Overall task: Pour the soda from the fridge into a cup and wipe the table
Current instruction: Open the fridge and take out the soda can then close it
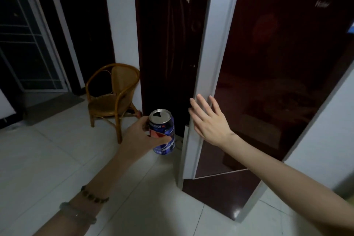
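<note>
My left hand (139,136) grips a blue soda can (163,133) with red and white markings, held upright in front of me; its top has an open hole. My right hand (207,120) lies flat with straight fingers against the white edge of the dark red fridge door (277,63), near the door's lower part. The can sits just left of the fridge door's edge. No cup or table is in view.
A wicker chair (113,94) stands on the pale tiled floor (47,159) to the left, beside a dark wooden panel (168,44). Further left are a dark doorway with a barred screen (24,44) and a grey mat (51,107).
</note>
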